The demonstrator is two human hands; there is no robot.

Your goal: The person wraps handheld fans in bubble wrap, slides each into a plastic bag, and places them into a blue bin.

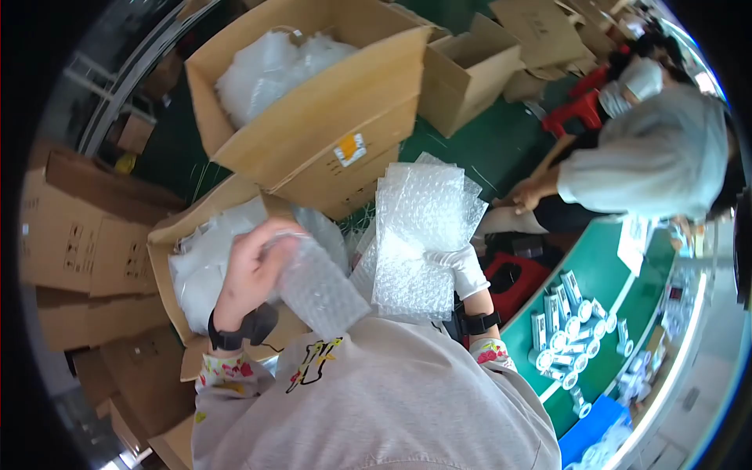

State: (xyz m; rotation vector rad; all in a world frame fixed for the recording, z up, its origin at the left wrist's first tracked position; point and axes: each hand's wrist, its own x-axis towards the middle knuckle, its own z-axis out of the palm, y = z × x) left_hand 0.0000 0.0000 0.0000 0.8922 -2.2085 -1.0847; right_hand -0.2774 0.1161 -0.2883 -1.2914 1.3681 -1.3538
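A clear bubble-wrap pouch (323,291) is pinched in my bare left hand (262,257), its lower end reaching down in front of my shirt. A stack of flat bubble-wrap pouches (417,223) is gripped at its right edge by my right hand (464,271), which wears a white glove. The stack stands spread and slightly fanned at its top, and hides some of the right fingers. Just beyond my left hand is an open cardboard box (162,262) filled with translucent plastic packing (200,270).
Ahead stands a larger cardboard box (345,117) heaped with clear packing. An empty-looking carton (474,74) is behind it, and flattened cartons (70,227) lean at left. To the right, a green table (627,274) bears several white-and-silver cylindrical parts (568,321). A person (642,164) sits beyond it.
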